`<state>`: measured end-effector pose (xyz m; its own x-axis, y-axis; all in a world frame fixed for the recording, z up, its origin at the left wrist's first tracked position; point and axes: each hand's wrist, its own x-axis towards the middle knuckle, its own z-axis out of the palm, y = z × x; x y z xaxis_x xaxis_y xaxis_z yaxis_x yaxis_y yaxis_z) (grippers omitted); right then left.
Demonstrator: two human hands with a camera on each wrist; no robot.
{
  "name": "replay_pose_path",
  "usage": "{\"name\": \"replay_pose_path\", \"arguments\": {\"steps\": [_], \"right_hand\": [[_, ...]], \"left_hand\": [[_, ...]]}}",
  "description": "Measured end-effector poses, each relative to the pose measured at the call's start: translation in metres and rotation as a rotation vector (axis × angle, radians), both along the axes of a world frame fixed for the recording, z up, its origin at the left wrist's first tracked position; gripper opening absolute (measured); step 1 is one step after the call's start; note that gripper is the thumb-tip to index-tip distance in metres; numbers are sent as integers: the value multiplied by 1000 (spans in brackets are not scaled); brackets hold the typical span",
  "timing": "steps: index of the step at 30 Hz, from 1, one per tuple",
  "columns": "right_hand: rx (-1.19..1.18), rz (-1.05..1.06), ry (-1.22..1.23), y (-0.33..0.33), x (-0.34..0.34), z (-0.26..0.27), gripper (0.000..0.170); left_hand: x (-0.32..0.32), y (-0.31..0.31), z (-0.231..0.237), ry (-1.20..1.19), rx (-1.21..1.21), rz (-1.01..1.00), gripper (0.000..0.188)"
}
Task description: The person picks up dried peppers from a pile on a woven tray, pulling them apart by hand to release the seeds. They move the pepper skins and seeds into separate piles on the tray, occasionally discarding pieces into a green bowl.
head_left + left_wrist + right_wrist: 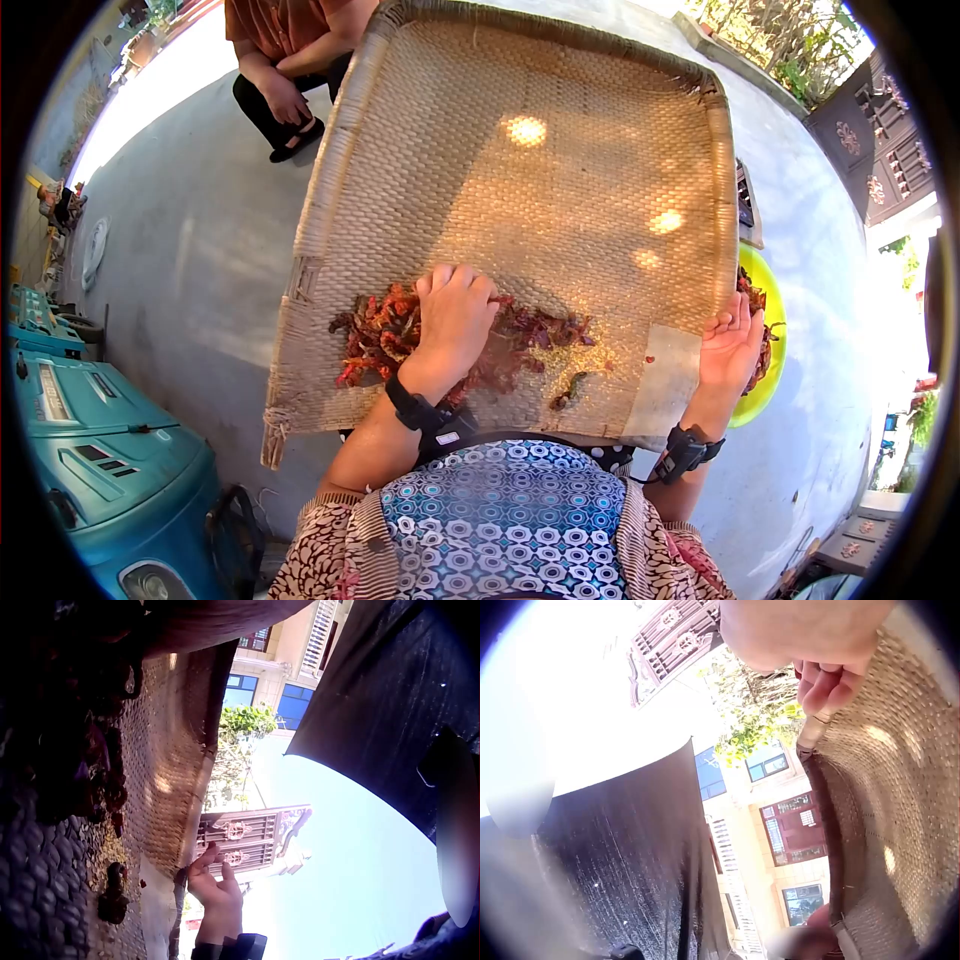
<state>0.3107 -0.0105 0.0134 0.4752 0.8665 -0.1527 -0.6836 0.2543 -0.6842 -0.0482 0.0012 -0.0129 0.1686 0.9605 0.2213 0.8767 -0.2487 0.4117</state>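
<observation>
Patterned cloth (500, 515) is seen at bottom centre. Above, dried peppers (372, 340) left on the tray (560, 200) are touched by the left hand (456, 315), grip unclear; the right hand (733, 345) is held relaxed. Basin (777, 310) is judged already partly filled.

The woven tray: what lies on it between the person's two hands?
In the head view: dried red peppers, scattered yellow seeds and a pale patch separate the left hand from the right hand.
</observation>
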Motion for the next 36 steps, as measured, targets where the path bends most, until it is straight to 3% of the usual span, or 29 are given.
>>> {"name": "replay_pose_path", "arguments": {"steps": [3,6,8,11,13,19,22,25,30,33,36], "right_hand": [[-19,207,-88,-2,-14,-16,26],[-176,511,-671,-5,-87,1,25],[-200,773,-862,-3,-118,7,25],[-144,838,-1027,1,-146,-7,24],[-98,840,-860,1,-153,-17,21],[-222,777,-699,-4,-136,-14,11],[-248,600,-600,-7,-107,-8,10],[-176,332,-522,-9,-60,-11,12],[47,16,-48,-5,13,1,21],[-104,48,-292,-6,-14,5,22],[-204,472,-886,-6,-64,-10,17]], "left_hand": [[2,1,1,-69,35,-62,13],[4,2,5,-230,36,-169,16],[6,2,10,-332,38,-224,19],[9,-2,13,-497,15,-265,24],[11,-4,12,-671,-65,-289,28],[13,-4,13,-678,-109,-181,27],[5,4,1,-263,209,-201,26],[4,0,2,-136,163,-104,21],[3,-2,-2,-58,146,-136,17],[4,-5,5,-73,98,-184,15],[5,-3,9,-126,61,-214,14]]}}
